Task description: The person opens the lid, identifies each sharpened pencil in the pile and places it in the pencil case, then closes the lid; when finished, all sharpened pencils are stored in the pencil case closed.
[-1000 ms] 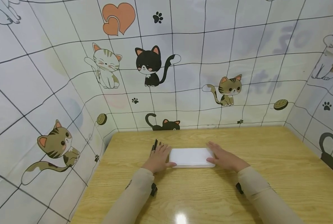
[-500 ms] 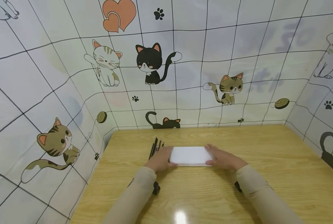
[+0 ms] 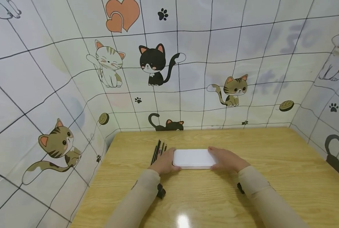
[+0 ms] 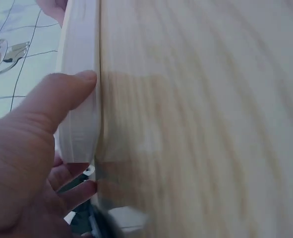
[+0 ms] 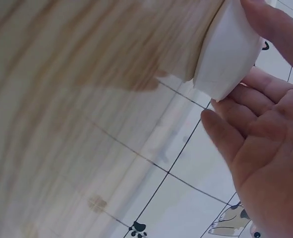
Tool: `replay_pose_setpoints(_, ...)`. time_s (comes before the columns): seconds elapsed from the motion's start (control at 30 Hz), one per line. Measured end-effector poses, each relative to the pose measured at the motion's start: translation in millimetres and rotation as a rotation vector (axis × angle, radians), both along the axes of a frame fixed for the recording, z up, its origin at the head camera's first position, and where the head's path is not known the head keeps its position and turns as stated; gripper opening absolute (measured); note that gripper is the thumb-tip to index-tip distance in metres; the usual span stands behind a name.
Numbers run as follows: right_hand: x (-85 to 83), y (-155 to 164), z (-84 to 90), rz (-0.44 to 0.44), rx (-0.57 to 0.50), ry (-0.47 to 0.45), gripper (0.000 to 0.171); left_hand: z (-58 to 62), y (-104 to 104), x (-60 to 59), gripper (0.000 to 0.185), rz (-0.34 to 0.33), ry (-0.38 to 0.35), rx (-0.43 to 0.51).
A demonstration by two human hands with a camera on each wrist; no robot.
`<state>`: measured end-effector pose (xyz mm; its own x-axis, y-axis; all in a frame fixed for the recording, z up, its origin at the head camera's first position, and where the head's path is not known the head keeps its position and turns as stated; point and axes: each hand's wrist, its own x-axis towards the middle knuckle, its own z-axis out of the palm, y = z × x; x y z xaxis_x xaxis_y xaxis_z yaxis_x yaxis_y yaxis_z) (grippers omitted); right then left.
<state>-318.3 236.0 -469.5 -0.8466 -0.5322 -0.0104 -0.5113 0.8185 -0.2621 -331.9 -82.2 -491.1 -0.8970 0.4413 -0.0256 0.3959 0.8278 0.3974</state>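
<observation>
Box [image 3: 194,157], white and flat, sits on a table [image 3: 201,196] between two hands.
It is long from side to side: one short end meets the left hand [image 3: 164,162], the other meets the right hand [image 3: 229,160], and its wide face looks up. The head view shows this top, and thin dark sticks [image 3: 157,150] just left of the box, partly hidden by the left hand. The left wrist view shows what the head view hides: the left fingers bent past the box's end, while the thumb presses its near side, so they clamp that end. The right wrist view shows the right palm, with thumb and fingers around the box's other end and one finger standing apart just beside it.
</observation>
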Motion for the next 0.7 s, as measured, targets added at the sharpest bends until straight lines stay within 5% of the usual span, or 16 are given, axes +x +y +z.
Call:
replay_pose_setpoints(0.43, -4.5, -3.2, -0.5, 0.003, 0.031, 0.049, 0.087, -20.6, -1.5, -14.7, 0.093, 0.066, 0.097, 0.057)
replay_pose_setpoints(0.7, -5.1, -2.4, 1.4, 0.008, 0.01, 0.034, 0.083, -15.8, 2.5, -11.1, 0.086, 0.068, 0.03, 0.103)
